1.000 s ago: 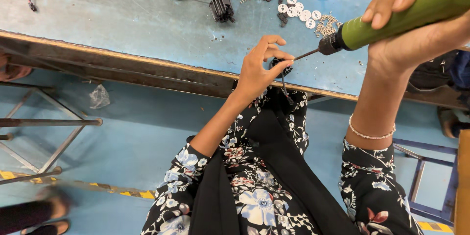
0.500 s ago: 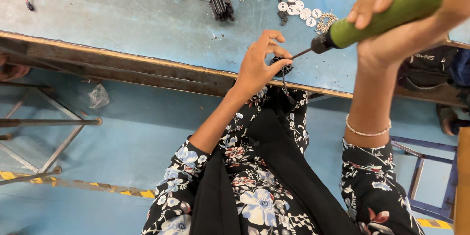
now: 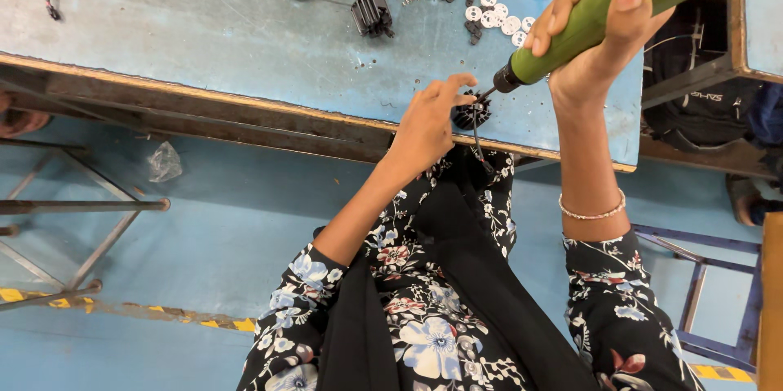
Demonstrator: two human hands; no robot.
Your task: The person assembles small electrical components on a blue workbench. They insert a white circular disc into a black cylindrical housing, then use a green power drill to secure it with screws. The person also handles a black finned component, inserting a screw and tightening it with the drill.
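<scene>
Right hand [image 3: 599, 28] grips a green screwdriver [image 3: 620, 0] at upper right; left hand [image 3: 428, 118] pinches a small black part [image 3: 471, 112] at the blue worktop's [image 3: 204, 40] edge.

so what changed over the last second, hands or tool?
The right hand has tipped the green electric screwdriver more upright and drawn it left, so its tip sits closer on the small black finned part at the table edge. The left hand stayed on that part, fingers a little more spread. Nothing was picked up or let go. The loose black parts and white discs lie as before.
</scene>
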